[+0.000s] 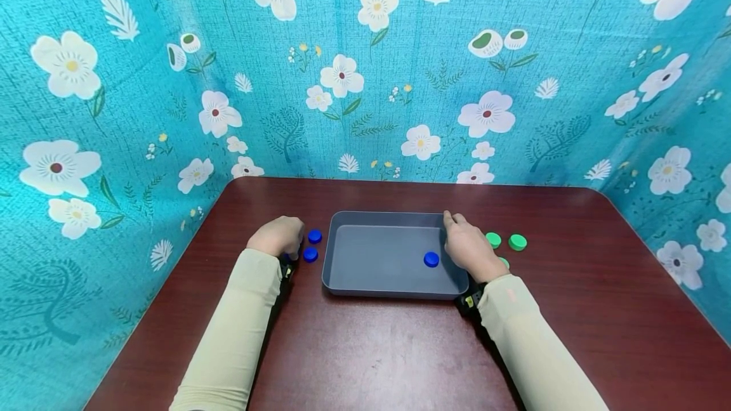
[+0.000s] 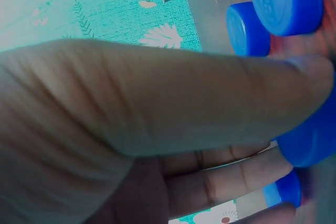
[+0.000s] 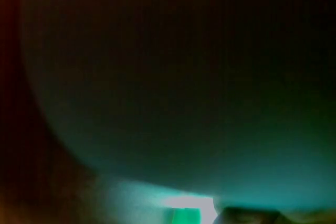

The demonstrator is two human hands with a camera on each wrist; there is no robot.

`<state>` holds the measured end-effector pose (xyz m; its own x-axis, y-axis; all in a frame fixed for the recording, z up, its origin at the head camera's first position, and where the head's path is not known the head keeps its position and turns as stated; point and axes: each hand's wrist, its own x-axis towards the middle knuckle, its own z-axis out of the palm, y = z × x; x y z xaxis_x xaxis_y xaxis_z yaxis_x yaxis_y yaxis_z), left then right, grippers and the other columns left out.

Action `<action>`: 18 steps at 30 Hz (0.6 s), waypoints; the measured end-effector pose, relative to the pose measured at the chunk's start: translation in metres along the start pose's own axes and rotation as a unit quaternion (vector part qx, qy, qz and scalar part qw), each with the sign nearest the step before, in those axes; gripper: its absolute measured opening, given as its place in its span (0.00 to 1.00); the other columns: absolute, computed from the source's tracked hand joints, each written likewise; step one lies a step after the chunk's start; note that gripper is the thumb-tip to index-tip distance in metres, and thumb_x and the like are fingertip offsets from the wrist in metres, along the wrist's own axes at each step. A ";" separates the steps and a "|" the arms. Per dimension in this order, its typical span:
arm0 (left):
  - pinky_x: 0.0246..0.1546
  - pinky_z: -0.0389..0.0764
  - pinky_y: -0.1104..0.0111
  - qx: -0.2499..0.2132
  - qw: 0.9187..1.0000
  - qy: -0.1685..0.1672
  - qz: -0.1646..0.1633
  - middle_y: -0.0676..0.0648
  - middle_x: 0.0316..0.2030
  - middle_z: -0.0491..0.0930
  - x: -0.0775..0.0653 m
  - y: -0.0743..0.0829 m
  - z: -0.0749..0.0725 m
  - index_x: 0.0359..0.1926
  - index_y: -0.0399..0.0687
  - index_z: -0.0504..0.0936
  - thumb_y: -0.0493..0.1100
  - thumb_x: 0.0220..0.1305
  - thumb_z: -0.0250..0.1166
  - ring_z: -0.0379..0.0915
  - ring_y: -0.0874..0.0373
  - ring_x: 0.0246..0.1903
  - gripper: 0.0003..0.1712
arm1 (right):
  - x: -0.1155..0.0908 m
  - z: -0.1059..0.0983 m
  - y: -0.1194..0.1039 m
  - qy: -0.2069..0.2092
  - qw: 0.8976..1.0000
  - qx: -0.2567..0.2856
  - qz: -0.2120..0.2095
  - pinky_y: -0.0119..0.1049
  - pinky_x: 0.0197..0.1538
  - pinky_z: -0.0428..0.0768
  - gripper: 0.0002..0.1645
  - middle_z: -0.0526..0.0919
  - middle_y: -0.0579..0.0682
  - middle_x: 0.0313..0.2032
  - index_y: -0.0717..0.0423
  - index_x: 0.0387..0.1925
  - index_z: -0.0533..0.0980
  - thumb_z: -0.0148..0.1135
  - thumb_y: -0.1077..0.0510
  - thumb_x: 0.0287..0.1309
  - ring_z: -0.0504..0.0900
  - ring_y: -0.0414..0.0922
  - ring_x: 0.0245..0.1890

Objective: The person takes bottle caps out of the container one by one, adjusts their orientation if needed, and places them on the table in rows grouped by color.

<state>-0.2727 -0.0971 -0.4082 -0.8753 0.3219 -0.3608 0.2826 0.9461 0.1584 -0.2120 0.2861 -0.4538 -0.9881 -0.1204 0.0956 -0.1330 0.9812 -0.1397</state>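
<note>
My left hand (image 1: 280, 237) is low over the table, left of the tray. Its thumb and fingers pinch a blue bottle cap (image 2: 310, 140). Another blue cap (image 2: 287, 188) shows beneath these fingers in the left wrist view. Two more blue caps, one farther (image 1: 315, 236) and one nearer (image 1: 310, 254), lie between this hand and the grey tray (image 1: 377, 219). Inside the tray, toward the right, sits a single blue cap (image 1: 431, 259). My right hand (image 1: 469, 249) holds the tray's right rim near its far corner, thumb partly hidden. The right wrist view is mostly dark.
Right of the tray, beside my right hand, are green caps: one at the far side (image 1: 493, 240), one farther right (image 1: 518, 242), and one partly covered by the hand (image 1: 504, 262). A flowered blue curtain (image 1: 342, 125) borders the dark red table (image 1: 365, 341) at the back and sides.
</note>
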 end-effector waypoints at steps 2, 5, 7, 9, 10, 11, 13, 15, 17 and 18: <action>0.23 0.72 0.65 -0.003 1.000 -0.002 -0.002 0.47 0.24 0.77 0.000 0.000 0.000 0.26 0.47 0.83 0.30 0.52 0.72 0.69 0.53 0.23 0.08 | 0.000 0.000 0.000 0.003 1.000 0.000 -0.002 0.44 0.32 0.81 0.37 0.68 0.69 0.60 0.72 0.69 0.58 0.59 0.64 0.62 0.78 0.48 0.23; 0.24 0.72 0.65 -0.003 1.000 -0.002 -0.002 0.47 0.25 0.77 -0.001 0.000 0.000 0.27 0.47 0.83 0.31 0.52 0.72 0.69 0.53 0.23 0.08 | 0.000 0.001 0.000 0.005 1.000 0.001 -0.001 0.44 0.33 0.82 0.37 0.68 0.69 0.60 0.71 0.69 0.58 0.58 0.64 0.62 0.79 0.49 0.24; 0.23 0.72 0.65 -0.002 1.000 -0.001 0.002 0.47 0.24 0.76 0.000 0.000 0.000 0.27 0.47 0.83 0.31 0.52 0.72 0.69 0.53 0.23 0.08 | 0.000 0.001 0.000 0.003 1.000 0.001 0.001 0.44 0.33 0.82 0.37 0.68 0.69 0.60 0.71 0.69 0.58 0.58 0.64 0.63 0.79 0.49 0.24; 0.22 0.71 0.65 -0.001 1.000 0.004 0.003 0.47 0.23 0.76 0.000 0.000 0.000 0.26 0.47 0.82 0.31 0.51 0.72 0.68 0.54 0.22 0.09 | 0.000 0.001 0.000 0.001 1.000 0.001 0.004 0.45 0.34 0.82 0.37 0.68 0.69 0.60 0.71 0.70 0.58 0.58 0.64 0.63 0.80 0.50 0.25; 0.21 0.71 0.65 -0.001 1.000 0.006 0.003 0.47 0.23 0.76 0.000 0.000 -0.001 0.25 0.47 0.82 0.30 0.51 0.72 0.68 0.54 0.22 0.09 | 0.000 0.001 -0.001 0.001 1.000 0.002 0.006 0.45 0.34 0.82 0.37 0.68 0.69 0.60 0.71 0.70 0.58 0.58 0.64 0.63 0.80 0.50 0.25; 0.21 0.71 0.65 -0.003 1.000 0.008 0.002 0.47 0.24 0.76 0.000 0.000 -0.001 0.25 0.47 0.81 0.30 0.51 0.72 0.68 0.53 0.22 0.09 | 0.000 0.001 -0.001 0.001 1.000 0.001 0.007 0.45 0.34 0.82 0.37 0.68 0.69 0.60 0.71 0.70 0.58 0.58 0.64 0.63 0.80 0.50 0.26; 0.21 0.71 0.65 -0.006 1.000 0.016 0.004 0.47 0.24 0.76 -0.001 0.000 -0.003 0.25 0.47 0.80 0.31 0.51 0.72 0.69 0.53 0.22 0.09 | 0.000 0.001 -0.001 0.000 1.000 0.002 0.009 0.45 0.35 0.82 0.37 0.68 0.69 0.60 0.70 0.70 0.58 0.58 0.64 0.63 0.80 0.51 0.26; 0.21 0.72 0.65 -0.009 1.000 0.024 0.006 0.47 0.25 0.77 -0.003 0.001 -0.004 0.27 0.46 0.81 0.31 0.51 0.72 0.70 0.53 0.23 0.08 | 0.000 0.000 -0.001 -0.002 1.000 0.003 0.011 0.45 0.35 0.82 0.37 0.68 0.69 0.60 0.70 0.70 0.58 0.58 0.64 0.62 0.80 0.51 0.26; 0.22 0.73 0.65 -0.012 0.999 0.035 0.013 0.47 0.26 0.77 -0.004 0.002 -0.006 0.30 0.45 0.82 0.32 0.51 0.72 0.71 0.53 0.25 0.07 | 0.000 0.000 -0.001 -0.002 1.000 0.002 0.012 0.46 0.35 0.82 0.37 0.68 0.69 0.60 0.70 0.70 0.58 0.58 0.64 0.62 0.80 0.50 0.26; 0.23 0.73 0.65 -0.013 0.999 0.041 0.017 0.47 0.26 0.77 -0.005 0.003 -0.006 0.32 0.44 0.82 0.32 0.51 0.72 0.71 0.53 0.25 0.08 | 0.000 0.000 -0.002 -0.003 1.000 0.002 0.012 0.46 0.36 0.82 0.37 0.68 0.69 0.60 0.70 0.70 0.58 0.58 0.64 0.62 0.81 0.51 0.27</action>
<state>-0.2704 -0.0963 -0.4003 -0.8949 0.3491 -0.2781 0.3040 0.9329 0.1929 -0.2118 0.2846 -0.4532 -0.9915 -0.0969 0.0867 -0.1089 0.9832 -0.1463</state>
